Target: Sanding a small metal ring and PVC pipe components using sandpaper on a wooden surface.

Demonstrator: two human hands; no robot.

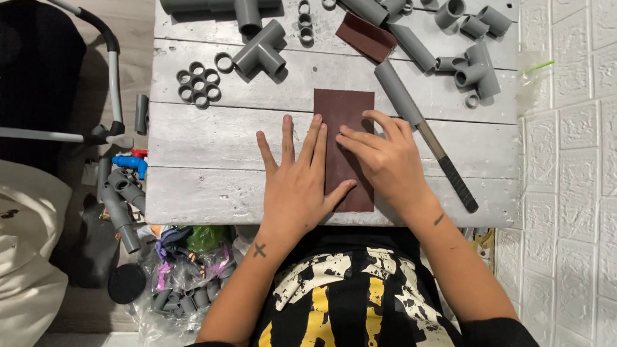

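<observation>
Seen from above, a person in a black shirt with a white and yellow print sits at the bottom of the frame, both forearms reaching up onto a pale grey plank counter (205, 190).

The left hand (296, 176) lies open and flat, fingers spread, its thumb and inner fingers pressing on the left edge of a dark reddish-brown sheet of sandpaper (343, 116). The right hand (390, 159) is also open, gripping nothing, fingertips laid on the sheet's right side. Together they appear to pin the sheet flat at the centre of the frame, near the counter's front edge.

Just right of the right hand, a long grey pipe (397, 91) with a dark, ribbed handle end (456, 184) lies diagonally.

At lower left, on the floor, a clear plastic bag (181, 292) holds short grey pipe pieces and some coloured items; loose grey pipes and a blue fitting (130, 164) lie above it.

Further up the counter, small grey rings (197, 84) sit clustered, perhaps sorted together. Grey tee fittings (261, 52) lie at upper centre, a second folded sandpaper piece (366, 37) beside them, and a heap of short grey couplings (473, 66) at upper right.
</observation>
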